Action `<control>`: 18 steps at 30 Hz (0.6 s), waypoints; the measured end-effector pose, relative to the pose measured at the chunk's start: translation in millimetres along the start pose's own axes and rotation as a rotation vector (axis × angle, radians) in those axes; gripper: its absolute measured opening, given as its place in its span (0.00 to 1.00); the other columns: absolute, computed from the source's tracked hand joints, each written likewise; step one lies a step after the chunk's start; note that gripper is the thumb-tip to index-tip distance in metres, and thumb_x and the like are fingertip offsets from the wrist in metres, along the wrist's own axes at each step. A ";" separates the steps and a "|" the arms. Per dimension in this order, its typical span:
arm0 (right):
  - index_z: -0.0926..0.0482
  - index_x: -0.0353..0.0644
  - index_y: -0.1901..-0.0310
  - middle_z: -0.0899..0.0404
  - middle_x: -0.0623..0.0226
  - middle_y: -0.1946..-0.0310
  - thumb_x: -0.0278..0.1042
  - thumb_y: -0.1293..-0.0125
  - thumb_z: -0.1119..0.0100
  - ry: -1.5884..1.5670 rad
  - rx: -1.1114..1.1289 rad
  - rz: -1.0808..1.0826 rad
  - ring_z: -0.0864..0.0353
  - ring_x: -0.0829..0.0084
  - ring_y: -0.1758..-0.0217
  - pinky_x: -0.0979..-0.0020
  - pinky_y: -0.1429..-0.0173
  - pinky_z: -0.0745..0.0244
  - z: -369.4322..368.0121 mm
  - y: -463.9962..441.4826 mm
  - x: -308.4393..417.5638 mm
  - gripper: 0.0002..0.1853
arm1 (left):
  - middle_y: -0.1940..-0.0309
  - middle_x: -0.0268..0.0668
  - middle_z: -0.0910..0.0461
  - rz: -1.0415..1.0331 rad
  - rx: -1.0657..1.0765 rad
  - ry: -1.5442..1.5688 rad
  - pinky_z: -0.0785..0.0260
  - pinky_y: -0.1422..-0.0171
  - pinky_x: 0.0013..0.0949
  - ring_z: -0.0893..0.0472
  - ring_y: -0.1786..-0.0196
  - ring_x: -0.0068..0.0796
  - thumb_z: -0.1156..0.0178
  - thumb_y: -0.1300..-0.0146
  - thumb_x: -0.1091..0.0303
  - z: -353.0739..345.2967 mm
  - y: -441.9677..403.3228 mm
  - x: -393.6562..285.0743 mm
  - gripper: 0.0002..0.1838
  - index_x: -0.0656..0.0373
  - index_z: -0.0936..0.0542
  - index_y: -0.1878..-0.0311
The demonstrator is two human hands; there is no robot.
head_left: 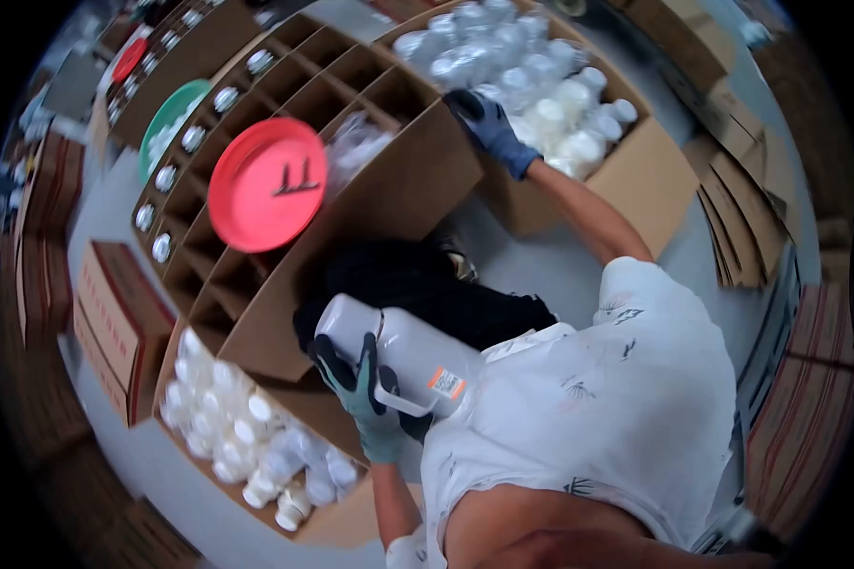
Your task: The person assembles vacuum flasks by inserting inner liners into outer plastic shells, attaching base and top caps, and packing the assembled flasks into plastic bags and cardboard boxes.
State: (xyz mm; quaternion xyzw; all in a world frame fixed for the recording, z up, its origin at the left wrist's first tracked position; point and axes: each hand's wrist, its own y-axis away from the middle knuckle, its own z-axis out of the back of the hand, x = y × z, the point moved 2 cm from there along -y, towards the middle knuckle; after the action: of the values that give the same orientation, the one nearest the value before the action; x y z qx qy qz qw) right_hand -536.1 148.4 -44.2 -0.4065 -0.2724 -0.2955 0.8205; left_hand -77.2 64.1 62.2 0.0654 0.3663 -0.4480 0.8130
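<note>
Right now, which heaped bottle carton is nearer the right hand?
The picture's upper-right carton, beside that hand; the other carton sits at lower left.

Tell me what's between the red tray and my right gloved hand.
In the head view, crumpled clear plastic sits beside the red tray; then the divided carton's brown side panel stretches toward your right gloved hand.

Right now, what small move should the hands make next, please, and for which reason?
I would probably ease the right hand over to the bottles and take one. It is right beside them, at the corner of the divided box, where several slots look empty, while the left hand grips the jug.
</note>
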 end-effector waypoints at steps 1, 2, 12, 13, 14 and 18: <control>0.21 0.41 0.54 0.20 0.53 0.57 0.36 0.40 0.38 -0.005 -0.029 0.030 0.21 0.54 0.51 0.60 0.48 0.27 19.6 16.2 -16.7 0.14 | 0.28 0.47 0.44 -0.060 0.008 -0.069 0.54 0.27 0.59 0.50 0.27 0.63 0.46 0.37 0.60 -4.3 -7.1 -10.2 0.21 0.49 0.21 0.41; 0.20 0.41 0.55 0.19 0.54 0.58 0.34 0.40 0.39 0.032 -0.004 -0.104 0.20 0.54 0.53 0.60 0.49 0.27 35.5 32.9 -37.5 0.12 | 0.29 0.45 0.42 -0.142 0.054 -0.135 0.54 0.27 0.62 0.50 0.27 0.64 0.46 0.37 0.60 -6.0 -15.1 -15.7 0.20 0.49 0.21 0.42; 0.22 0.42 0.52 0.22 0.52 0.55 0.46 0.38 0.42 0.360 0.005 -0.414 0.22 0.55 0.52 0.61 0.47 0.28 77.1 4.5 -168.2 0.18 | 0.27 0.49 0.46 -0.177 0.138 -0.241 0.57 0.26 0.60 0.51 0.26 0.61 0.60 0.29 0.51 -20.2 2.2 6.8 0.30 0.57 0.39 0.29; 0.23 0.43 0.50 0.23 0.51 0.52 0.48 0.38 0.42 0.403 0.089 -0.475 0.23 0.55 0.49 0.61 0.45 0.29 68.0 -7.3 -166.5 0.21 | 0.27 0.50 0.47 -0.174 0.139 -0.241 0.56 0.26 0.59 0.50 0.25 0.59 0.60 0.29 0.52 -19.1 6.7 8.8 0.30 0.58 0.41 0.28; 0.26 0.46 0.44 0.27 0.50 0.46 0.55 0.43 0.40 0.515 0.210 -0.520 0.25 0.49 0.45 0.52 0.41 0.32 53.2 -16.6 -178.3 0.29 | 0.28 0.51 0.47 -0.154 0.173 -0.255 0.56 0.25 0.57 0.49 0.26 0.58 0.60 0.29 0.52 -15.5 10.0 11.8 0.31 0.59 0.41 0.28; 0.24 0.40 0.46 0.27 0.52 0.41 0.58 0.47 0.39 0.869 0.570 -0.627 0.29 0.53 0.37 0.50 0.36 0.39 13.2 -24.4 -199.2 0.33 | 0.28 0.52 0.46 0.035 0.174 -0.321 0.54 0.25 0.51 0.46 0.26 0.54 0.60 0.28 0.53 5.9 10.0 18.5 0.31 0.63 0.43 0.28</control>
State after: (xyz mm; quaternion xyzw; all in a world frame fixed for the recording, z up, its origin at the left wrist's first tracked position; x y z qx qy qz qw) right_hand -690.9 199.7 -161.9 0.0867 -0.0876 -0.5773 0.8072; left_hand -60.1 54.8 52.1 0.0696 0.1907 -0.4682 0.8600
